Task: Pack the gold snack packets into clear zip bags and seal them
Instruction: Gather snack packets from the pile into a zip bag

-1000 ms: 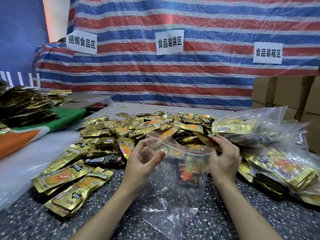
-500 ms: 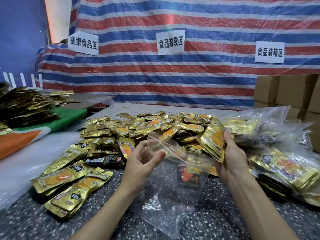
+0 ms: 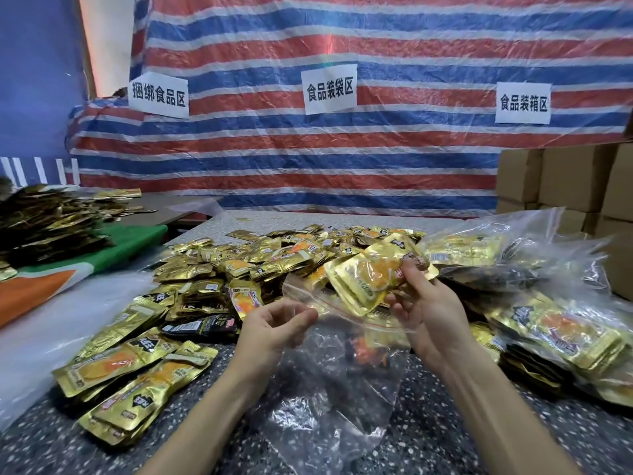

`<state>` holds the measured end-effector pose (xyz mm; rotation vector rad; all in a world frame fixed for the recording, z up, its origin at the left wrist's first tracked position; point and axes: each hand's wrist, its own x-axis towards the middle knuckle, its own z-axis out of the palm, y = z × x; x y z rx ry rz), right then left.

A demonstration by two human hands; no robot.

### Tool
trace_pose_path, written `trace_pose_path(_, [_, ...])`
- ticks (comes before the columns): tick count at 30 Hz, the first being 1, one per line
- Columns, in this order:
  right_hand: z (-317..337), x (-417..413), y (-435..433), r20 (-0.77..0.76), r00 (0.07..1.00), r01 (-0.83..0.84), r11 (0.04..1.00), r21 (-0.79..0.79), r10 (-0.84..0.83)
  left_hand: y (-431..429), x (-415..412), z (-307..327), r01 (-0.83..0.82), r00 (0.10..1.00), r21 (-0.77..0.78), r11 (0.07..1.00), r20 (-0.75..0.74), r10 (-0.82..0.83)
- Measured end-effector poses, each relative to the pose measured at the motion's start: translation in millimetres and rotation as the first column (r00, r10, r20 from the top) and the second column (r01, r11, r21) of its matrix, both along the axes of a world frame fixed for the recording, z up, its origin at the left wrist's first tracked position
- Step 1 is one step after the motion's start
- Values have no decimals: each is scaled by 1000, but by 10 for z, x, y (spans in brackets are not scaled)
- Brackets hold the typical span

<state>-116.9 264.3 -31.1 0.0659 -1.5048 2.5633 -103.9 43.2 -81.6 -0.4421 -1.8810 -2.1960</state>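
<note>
STEP: filling | left hand (image 3: pixel 274 325) pinches zip bag (image 3: pixel 325 382) rim, mouth held open | right hand (image 3: pixel 430 306) grips gold packets (image 3: pixel 361 281) at bag mouth | NEXT (judged): angle packets down, slide inside

Two hands are in view: the left hand (image 3: pixel 274 323) and the right hand (image 3: pixel 428 310). One clear zip bag (image 3: pixel 329 389) is pinched at its mouth by the left fingers. The right fingers grip a small stack of gold packets (image 3: pixel 363 279), at least two, exact number not determinable. Beyond the fingertips lies one loose heap (image 3: pixel 260 255), uncountable. Two near stacks (image 3: pixel 137 382) lie left of the left fingers. At least two filled bags (image 3: pixel 561 327) lie right of the right fingers. Three white signs (image 3: pixel 330 87) hang above. There are several cardboard boxes (image 3: pixel 568 176), partly cut off.
</note>
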Motion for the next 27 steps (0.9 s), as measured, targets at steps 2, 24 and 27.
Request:
trace_pose_path(2, [12,23,-16,-57,998,12,999,40,-10,1,-14,-10,-3,1000,-1,1000,0,3])
trace_pose_path(24, [-109,144,-184,-11,925,-334,823,460,381,79,42,67,-75,995,152,986,-51,83])
trace_pose_path(27, [-92,146,-218,-17,966,-211,824,525,258,77,56,89,-34,998,72,997,-46,37])
